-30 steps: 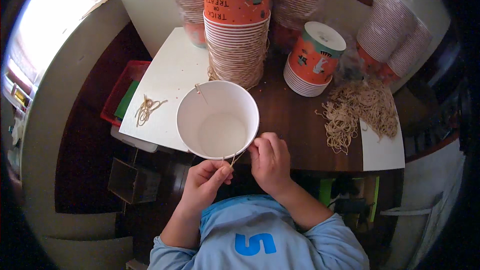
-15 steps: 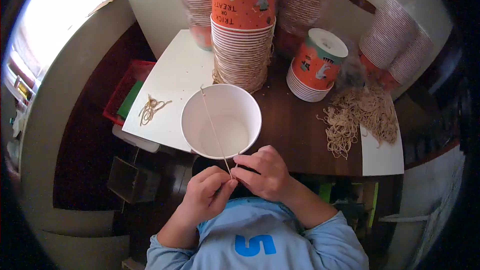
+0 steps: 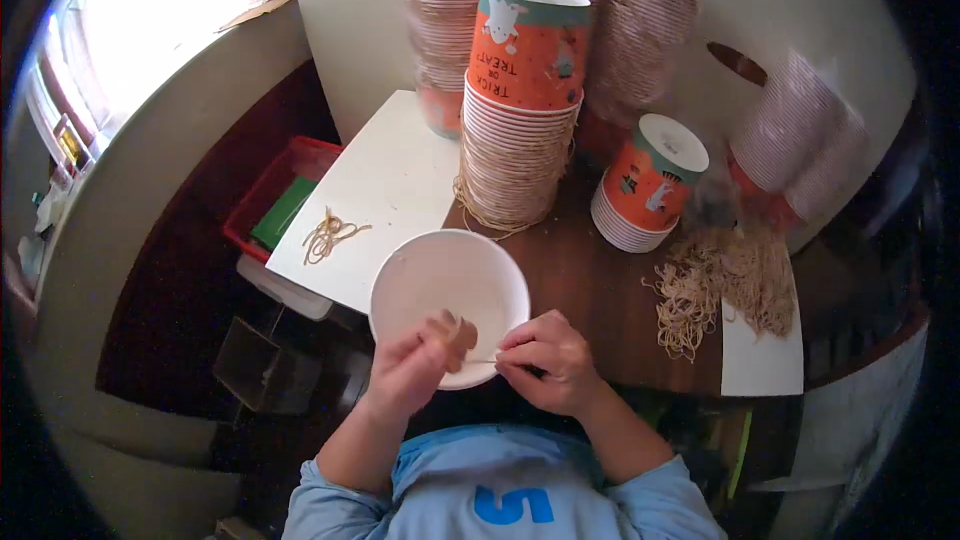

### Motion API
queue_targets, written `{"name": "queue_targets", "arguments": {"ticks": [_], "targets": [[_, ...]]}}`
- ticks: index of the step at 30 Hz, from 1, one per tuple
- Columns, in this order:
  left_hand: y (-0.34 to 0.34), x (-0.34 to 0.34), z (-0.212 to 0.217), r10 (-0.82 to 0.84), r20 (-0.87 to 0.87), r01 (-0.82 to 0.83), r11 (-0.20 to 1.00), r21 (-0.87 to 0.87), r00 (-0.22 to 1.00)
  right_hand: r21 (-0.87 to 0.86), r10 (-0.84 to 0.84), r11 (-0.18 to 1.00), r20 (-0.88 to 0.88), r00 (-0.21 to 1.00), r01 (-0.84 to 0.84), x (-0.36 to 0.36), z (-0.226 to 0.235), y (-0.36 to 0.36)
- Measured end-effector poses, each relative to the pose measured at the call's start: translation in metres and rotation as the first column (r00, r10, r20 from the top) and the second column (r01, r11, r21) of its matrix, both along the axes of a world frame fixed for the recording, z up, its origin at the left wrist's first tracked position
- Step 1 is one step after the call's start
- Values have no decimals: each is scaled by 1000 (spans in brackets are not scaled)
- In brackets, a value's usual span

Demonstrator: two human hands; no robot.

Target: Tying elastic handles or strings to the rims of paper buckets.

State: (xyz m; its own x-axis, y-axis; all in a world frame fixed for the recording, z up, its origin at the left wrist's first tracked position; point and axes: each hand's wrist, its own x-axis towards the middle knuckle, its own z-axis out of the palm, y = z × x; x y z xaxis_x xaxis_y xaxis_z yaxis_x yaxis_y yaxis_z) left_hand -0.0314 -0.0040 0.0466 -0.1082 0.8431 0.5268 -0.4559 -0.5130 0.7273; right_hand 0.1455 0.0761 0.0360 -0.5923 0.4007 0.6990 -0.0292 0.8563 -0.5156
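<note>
Both hands meet at the near rim of the white cup (image 3: 449, 290), which sits tilted at the front edge of the brown table (image 3: 580, 280), mouth up. Left hand (image 3: 412, 368) is curled, fingers over the cup's near rim, partly blurred. Right hand (image 3: 545, 360) sits just right of it, fingertips pinching a thin string (image 3: 482, 361) that runs short between the two hands at the rim. Whether the left hand also clamps the string, cannot tell. Hands close together, nearly touching.

Left of the cup, a white board (image 3: 390, 190) lies on the table with a small tangle of string (image 3: 328, 235) on it. Right of the cup, a bigger heap of strings (image 3: 715, 290) spills onto a white sheet (image 3: 762, 365). Behind the cup, a tall stack of orange cups (image 3: 520, 110); right of that, a shorter orange stack (image 3: 648, 185). Further back, wrapped cup stacks (image 3: 640, 30) against the wall. Far left of the cup, below table level, a red bin (image 3: 275, 205).
</note>
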Motion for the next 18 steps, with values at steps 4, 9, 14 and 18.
{"name": "queue_targets", "arguments": {"ticks": [4,9,14,18], "targets": [[11,-9,-3,-147,122,139,988,74,982,-44,35,999,78,996,-32,1,6,2],[20,-8,4,-149,56,141,981,130,987,-40,44,999,183,982,-37,6,11,8],[15,-6,21,-113,-510,232,957,177,853,-2,-315,948,158,936,319,-7,41,30],[13,15,25,-28,-690,291,919,268,723,-3,-329,916,568,754,402,-27,44,75]]}}
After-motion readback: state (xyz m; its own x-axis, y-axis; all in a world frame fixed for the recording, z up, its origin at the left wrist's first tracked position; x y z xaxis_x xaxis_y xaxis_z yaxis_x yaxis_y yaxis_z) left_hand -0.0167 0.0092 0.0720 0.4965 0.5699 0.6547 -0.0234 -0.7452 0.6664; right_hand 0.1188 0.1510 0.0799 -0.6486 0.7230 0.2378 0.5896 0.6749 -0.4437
